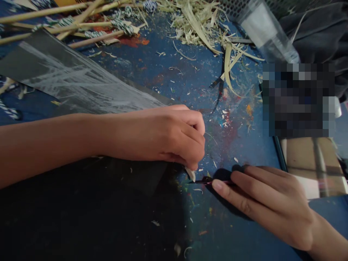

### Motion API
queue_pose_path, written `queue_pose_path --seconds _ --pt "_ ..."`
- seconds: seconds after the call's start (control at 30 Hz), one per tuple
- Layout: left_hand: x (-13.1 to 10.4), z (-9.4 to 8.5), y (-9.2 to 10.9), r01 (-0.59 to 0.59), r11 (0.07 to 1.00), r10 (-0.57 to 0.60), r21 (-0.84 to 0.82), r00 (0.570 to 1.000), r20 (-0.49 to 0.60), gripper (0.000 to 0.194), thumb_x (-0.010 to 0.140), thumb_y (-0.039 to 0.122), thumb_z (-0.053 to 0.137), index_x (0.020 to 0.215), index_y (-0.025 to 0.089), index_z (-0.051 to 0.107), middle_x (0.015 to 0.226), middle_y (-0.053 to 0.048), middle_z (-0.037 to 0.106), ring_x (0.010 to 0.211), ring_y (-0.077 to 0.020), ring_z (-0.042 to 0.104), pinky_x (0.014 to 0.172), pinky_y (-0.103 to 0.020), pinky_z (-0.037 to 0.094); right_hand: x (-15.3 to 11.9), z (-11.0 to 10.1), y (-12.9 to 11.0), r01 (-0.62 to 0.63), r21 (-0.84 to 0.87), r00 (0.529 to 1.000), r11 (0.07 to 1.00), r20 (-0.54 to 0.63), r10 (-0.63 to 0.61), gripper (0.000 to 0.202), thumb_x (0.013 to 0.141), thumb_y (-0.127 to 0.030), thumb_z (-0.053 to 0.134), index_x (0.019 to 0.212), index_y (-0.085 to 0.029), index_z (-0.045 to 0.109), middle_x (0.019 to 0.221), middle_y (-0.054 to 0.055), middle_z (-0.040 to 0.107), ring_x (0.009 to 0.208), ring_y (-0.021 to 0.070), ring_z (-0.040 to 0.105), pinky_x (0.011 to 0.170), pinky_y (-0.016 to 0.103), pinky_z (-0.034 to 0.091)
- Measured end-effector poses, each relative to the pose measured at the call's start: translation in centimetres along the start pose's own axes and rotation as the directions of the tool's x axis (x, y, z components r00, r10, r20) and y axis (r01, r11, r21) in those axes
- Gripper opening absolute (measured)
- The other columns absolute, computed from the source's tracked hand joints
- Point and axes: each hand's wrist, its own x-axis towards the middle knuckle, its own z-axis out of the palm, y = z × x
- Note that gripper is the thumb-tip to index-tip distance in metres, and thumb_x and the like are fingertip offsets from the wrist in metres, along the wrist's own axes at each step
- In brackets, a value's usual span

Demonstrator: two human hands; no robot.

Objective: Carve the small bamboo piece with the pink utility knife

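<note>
pinching a pale sliver (pixel 191 174), my left fingers (pixel 190 145) seemingly steadied it near the desk (pixel 239 130). my right fingers (pixel 254 188) gripped a slim tool (pixel 201 182) low, probably for control.

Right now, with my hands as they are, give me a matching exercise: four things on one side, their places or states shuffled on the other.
Things:
1. Left hand
2. Right hand
3. Shavings
4. Dark sheet

Places or states:
A. heaped toward the far side of the table
B. holding a thin tool
C. streaked with pale marks
D. closed on a small pale piece

Pairs: 1-D, 2-B, 3-A, 4-C
</note>
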Motion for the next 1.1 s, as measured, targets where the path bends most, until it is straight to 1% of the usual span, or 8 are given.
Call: queue_pose_path --seconds 0.13,0.27,0.43,0.6,0.8,0.9,0.97,1.1 --pt "-0.2 0.0 0.0 -0.005 1.0 0.005 0.001 1.0 0.007 0.018 0.09 0.016 0.061 0.078 0.027 0.069 0.088 0.005 0.074 0.099 -0.0156 0.06 0.092 -0.028 0.04 0.2 -0.1 -0.5 -0.094 -0.008 0.987 0.996 -0.131 0.092 0.033 0.092 -0.008 0.051 0.119 -0.021 0.065 0.08 0.002 0.065 0.063 0.0146 0.057 0.054 0.03 0.043" --pt "-0.1 0.0 0.1 -0.011 1.0 0.011 0.011 1.0 0.013 0.02 0.092 0.017 0.058 0.077 0.026 0.068 0.089 0.004 0.074 0.1 -0.0161 0.059 0.097 -0.03 0.038 0.6 -0.2 -0.5 -0.092 -0.069 0.991 0.993 -0.105 0.084 0.037 0.091 -0.007 0.05 0.124 -0.02 0.063 0.079 0.002 0.067 0.067 0.0156 0.061 0.058 0.03 0.047" --pt "0.1 -0.1 0.2 0.007 1.0 -0.007 -0.003 1.0 0.01 0.02 0.09 0.016 0.061 0.076 0.028 0.068 0.087 0.005 0.075 0.098 -0.0157 0.06 0.092 -0.027 0.04 0.7 0.1 -0.5 -0.107 -0.071 0.992 0.992 -0.075 0.102 0.037 0.094 -0.007 0.047 0.126 -0.021 0.061 0.081 0.002 0.068 0.066 0.0144 0.061 0.06 0.029 0.048" --pt "-0.1 0.1 0.0 -0.046 0.999 0.046 0.006 0.999 -0.008 0.017 0.09 0.016 0.062 0.077 0.025 0.067 0.088 0.005 0.075 0.098 -0.0161 0.061 0.093 -0.028 0.038 0.3 1.0 -0.8 -0.261 -0.053 0.958 0.964 -0.136 0.252 0.027 0.1 -0.015 0.042 0.099 -0.021 0.068 0.072 0.001 0.067 0.064 0.0135 0.061 0.062 0.028 0.049" --pt "-0.2 0.1 -0.4 -0.058 0.998 0.058 -0.011 0.998 0.001 0.016 0.092 0.018 0.06 0.08 0.025 0.068 0.089 0.005 0.074 0.096 -0.0161 0.059 0.09 -0.026 0.036 0.3 0.8 -0.3 -0.154 -0.02 0.985 0.988 -0.078 0.152 0.025 0.1 -0.015 0.042 0.107 -0.022 0.066 0.076 0.0 0.069 0.067 0.0143 0.062 0.062 0.03 0.05" --pt "-0.3 0.1 -0.5 -0.042 0.999 0.042 -0.029 0.999 0.002 0.016 0.092 0.018 0.06 0.082 0.026 0.069 0.088 0.006 0.074 0.096 -0.0159 0.058 0.089 -0.025 0.034 0.3 0.4 0.3 -0.055 0.006 0.998 0.998 -0.042 0.055 0.027 0.099 -0.014 0.045 0.115 -0.022 0.064 0.078 0.0 0.068 0.067 0.0142 0.061 0.061 0.03 0.051" --pt "-0.4 0.0 -0.5 -0.032 0.999 0.032 -0.039 0.999 0.001 0.016 0.092 0.017 0.06 0.082 0.025 0.07 0.088 0.006 0.074 0.095 -0.0155 0.058 0.088 -0.025 0.034 0.1 0.3 0.7 0.0 0.025 0.996 1.0 -0.084 0.002 0.029 0.096 -0.01 0.048 0.117 -0.022 0.064 0.078 0.0 0.066 0.068 0.014 0.062 0.058 0.028 0.051" --pt "-0.6 0.0 -0.4 -0.008 0.997 0.007 -0.071 1.0 -0.014 0.02 0.09 0.013 0.06 0.08 0.026 0.07 0.085 0.006 0.074 0.093 -0.0142 0.059 0.086 -0.023 0.035 -0.4 0.4 1.3 -0.131 0.068 0.947 0.989 -0.285 0.145 0.025 0.089 -0.006 0.058 0.109 -0.02 0.066 0.087 0.002 0.064 0.076 0.0129 0.064 0.065 0.026 0.055"
